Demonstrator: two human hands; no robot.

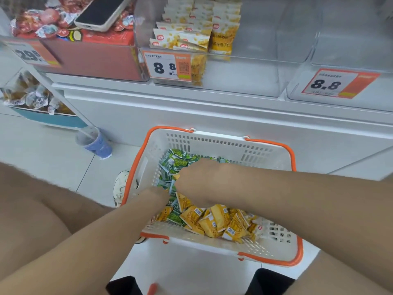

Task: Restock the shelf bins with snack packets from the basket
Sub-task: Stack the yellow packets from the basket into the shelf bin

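Reaching into one white basket [212,143], orange-rimmed and standing on the tiled floor against the white shelf base: two bare hands.

- Left hand [158,194]: enters over the basket's left wall, fingers buried among the packets where green meets yellow. Grip hidden; whether it pinches anything I cannot tell.
- Right hand [200,179]: knuckles up and fingers turned downward into the pile near the green packets. A yellow edge shows at its fingertips, but whether it is held I cannot tell.
- Green packets [176,160]: loose heap in the far left part of the basket.
- Yellow packets [219,220]: loose heap in the near right part of the basket, touching the green heap.
- Middle bin [244,71]: clear plastic on the shelf above the basket, with shelved packets [185,33] of yellow and white stacked at its left end. Its front carries a price tag [168,67] reading 8.8.
- Right bin [350,50]: clear plastic beside the middle bin, with a second tag [331,84] reading 8.8.
- Left bin [95,60]: red wrapped snacks, with a phone [102,13] lying on top.
- Blue cup [95,143]: on the floor, left of the basket.
- Shoe [121,188]: just beside the basket's left wall.
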